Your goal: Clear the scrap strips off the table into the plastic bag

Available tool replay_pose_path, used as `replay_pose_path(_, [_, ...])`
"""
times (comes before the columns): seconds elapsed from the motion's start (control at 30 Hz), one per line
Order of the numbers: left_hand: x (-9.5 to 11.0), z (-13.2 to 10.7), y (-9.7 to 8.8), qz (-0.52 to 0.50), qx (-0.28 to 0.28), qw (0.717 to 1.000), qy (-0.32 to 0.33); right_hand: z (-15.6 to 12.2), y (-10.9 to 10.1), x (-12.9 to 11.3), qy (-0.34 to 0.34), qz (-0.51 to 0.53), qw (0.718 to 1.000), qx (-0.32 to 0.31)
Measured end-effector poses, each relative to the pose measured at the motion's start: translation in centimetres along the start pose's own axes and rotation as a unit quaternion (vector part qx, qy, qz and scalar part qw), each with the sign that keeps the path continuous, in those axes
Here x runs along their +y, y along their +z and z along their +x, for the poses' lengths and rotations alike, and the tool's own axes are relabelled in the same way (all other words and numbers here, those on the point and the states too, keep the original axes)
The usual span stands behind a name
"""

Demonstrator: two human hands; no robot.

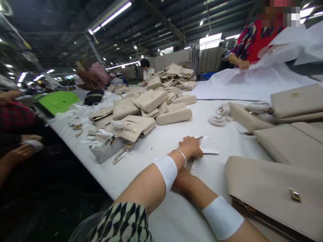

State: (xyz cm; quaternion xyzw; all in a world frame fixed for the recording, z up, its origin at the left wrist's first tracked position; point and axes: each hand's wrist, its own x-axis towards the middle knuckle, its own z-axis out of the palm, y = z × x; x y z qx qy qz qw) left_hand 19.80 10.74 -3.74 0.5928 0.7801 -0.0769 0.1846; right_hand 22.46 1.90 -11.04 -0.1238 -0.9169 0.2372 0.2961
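Note:
My forearms cross over the white-covered table, the left above the right, each with a pale band round it. My left hand [191, 146], with a thin bracelet at the wrist, is closed and low over the table. Its grip is hidden; a thin dark edge sticks out past the knuckles. White paper [210, 151] lies beside the fingers, and a narrow beige strip [191, 164] shows below the palm. My right hand [183, 178] is under the left wrist, its fingers hidden. The closest beige handbag [267, 181], with a gold clasp, lies to the right.
Beige handbags [151, 101] are piled at the back. More bags and coiled straps [217, 120] lie at right. Strips and a clear holder [104, 151] are at left, near the table edge. Across the table, a person's hand [243, 64] holds white sheeting [252, 80]. Another person sits left.

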Motion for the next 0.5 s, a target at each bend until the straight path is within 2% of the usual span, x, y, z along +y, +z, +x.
replay_pose_path(0.1, [-1.8, 0.1, 0.0, -0.007, 0.000, 1.000, -0.004, 0.2, 0.4, -0.7, -0.065, -0.009, 0.998, -0.006])
replay_pose_path(0.23, [-3.2, 0.2, 0.5, -0.008, 0.011, 1.000, 0.018, 0.4, 0.4, -2.4, -0.115, -0.047, 0.992, 0.001])
replay_pose_path(0.4, [-4.7, -1.6, 0.8, 0.006, 0.062, 0.990, 0.125, 0.5, -0.2, -3.6, -0.129, -0.060, 0.990, -0.008])
replay_pose_path(0.5, [-5.8, -2.8, 0.9, 0.012, 0.105, 0.979, 0.173, 0.5, 0.3, -3.4, -0.141, -0.067, 0.988, 0.007])
